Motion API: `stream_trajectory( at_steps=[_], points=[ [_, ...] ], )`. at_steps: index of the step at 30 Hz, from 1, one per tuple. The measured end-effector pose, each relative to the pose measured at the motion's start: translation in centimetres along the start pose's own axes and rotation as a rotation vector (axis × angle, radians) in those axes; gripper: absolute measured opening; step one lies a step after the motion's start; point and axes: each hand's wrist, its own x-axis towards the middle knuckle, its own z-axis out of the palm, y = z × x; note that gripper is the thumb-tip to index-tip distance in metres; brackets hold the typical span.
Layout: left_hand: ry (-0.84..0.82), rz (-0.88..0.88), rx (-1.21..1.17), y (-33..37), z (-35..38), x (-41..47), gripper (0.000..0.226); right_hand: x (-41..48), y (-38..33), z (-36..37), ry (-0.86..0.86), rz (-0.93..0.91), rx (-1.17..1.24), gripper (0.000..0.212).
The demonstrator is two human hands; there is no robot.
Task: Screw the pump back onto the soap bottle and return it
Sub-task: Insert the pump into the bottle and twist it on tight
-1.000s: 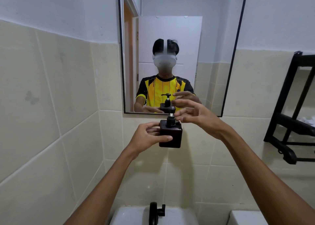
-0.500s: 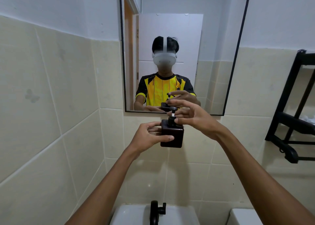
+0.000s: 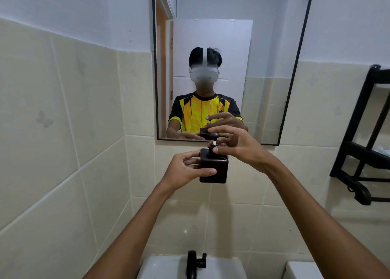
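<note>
Down onto the collar go the right hand's fingers now, having sat higher on the pump [image 3: 214, 138] a moment back. From the left: tiled wall [image 3: 63, 130], then the left hand [image 3: 185, 171] wrapped around the dark square soap bottle [image 3: 219, 168], thumb across its front, held in mid-air just below the mirror [image 3: 274, 67]. Right hand [image 3: 238, 145] pinches the pump's base, fingers hiding the neck. Black faucet [image 3: 193, 265] and white basin [image 3: 160, 268] sit below; black rack [image 3: 363, 152] stands far right.
</note>
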Motion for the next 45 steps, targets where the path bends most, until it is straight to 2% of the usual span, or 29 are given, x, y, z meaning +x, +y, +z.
stream_trajectory(
  at_steps=[4, 7, 10, 12, 16, 20, 23, 31, 35, 41, 45],
  points=[
    [0.016, 0.005, -0.008, -0.2, 0.2, 0.0, 0.048, 0.3, 0.9, 0.8, 0.088, -0.012, -0.107, 0.042],
    [0.013, -0.002, -0.015, -0.5, 0.0, 0.1, 0.051, 0.5, 1.1, 0.9, 0.111, -0.020, -0.142, 0.046],
    [-0.007, -0.012, -0.018, -0.8, -0.3, 0.2, 0.070, 0.4, 0.9, 0.4, 0.066, -0.004, -0.158, 0.053],
    [-0.010, -0.016, -0.028, -0.9, -0.5, 0.3, 0.078, 0.3, 0.9, 0.1, 0.036, 0.018, -0.126, 0.050],
    [-0.016, -0.024, -0.019, -1.1, -0.4, 0.3, 0.076, 0.1, 1.1, 0.1, 0.020, 0.031, -0.142, 0.045],
    [-0.010, -0.023, -0.020, -0.9, -0.2, 0.4, 0.075, 0.1, 1.4, 0.0, 0.047, 0.005, -0.181, 0.032],
    [-0.006, -0.022, -0.017, -0.5, -0.1, 0.4, 0.073, 0.0, 1.3, 0.0, 0.088, -0.011, -0.188, 0.031],
    [-0.002, -0.016, -0.031, -0.1, 0.3, 0.2, 0.078, -0.4, 0.8, 0.0, 0.050, -0.005, -0.237, 0.024],
    [0.019, -0.009, -0.035, 0.1, 0.5, 0.2, 0.072, -0.6, 0.7, 0.7, 0.095, -0.038, -0.274, 0.023],
    [0.061, 0.002, -0.041, 0.3, 1.4, 0.1, 0.048, -0.6, 1.1, 2.1, 0.239, -0.050, -0.357, 0.019],
    [0.035, -0.002, -0.037, 0.5, 1.2, 0.0, 0.049, -0.7, 1.0, 2.0, 0.252, -0.046, -0.336, 0.022]
  ],
)
